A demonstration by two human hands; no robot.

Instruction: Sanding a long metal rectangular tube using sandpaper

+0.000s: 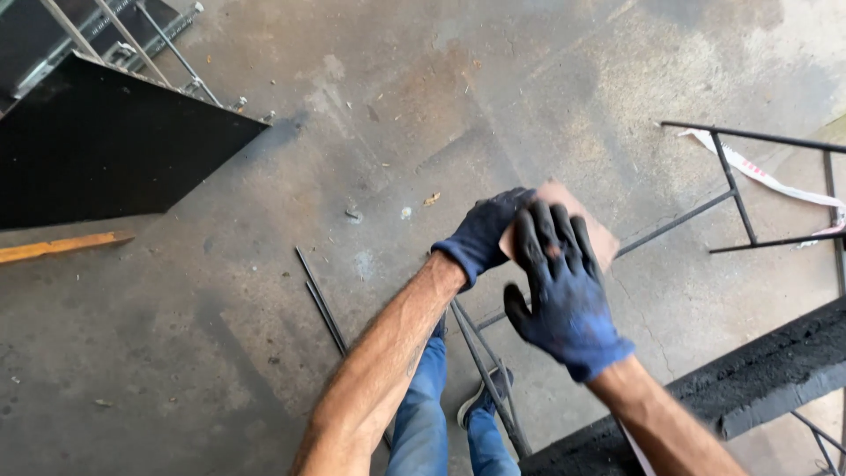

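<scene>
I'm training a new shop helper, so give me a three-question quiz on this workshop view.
1. True or false: both hands wear dark blue gloves.
2. What does the left hand hold? A) a hammer B) a flat brown sheet C) a paintbrush
3. Fill in: the right hand lies with spread fingers over the ____ sheet.

Key:
1. True.
2. B, the brown sheet, held above the concrete floor and the thin metal frame.
3. Brown. Whether the right hand has a grip on it or only presses on it cannot be told.
</scene>
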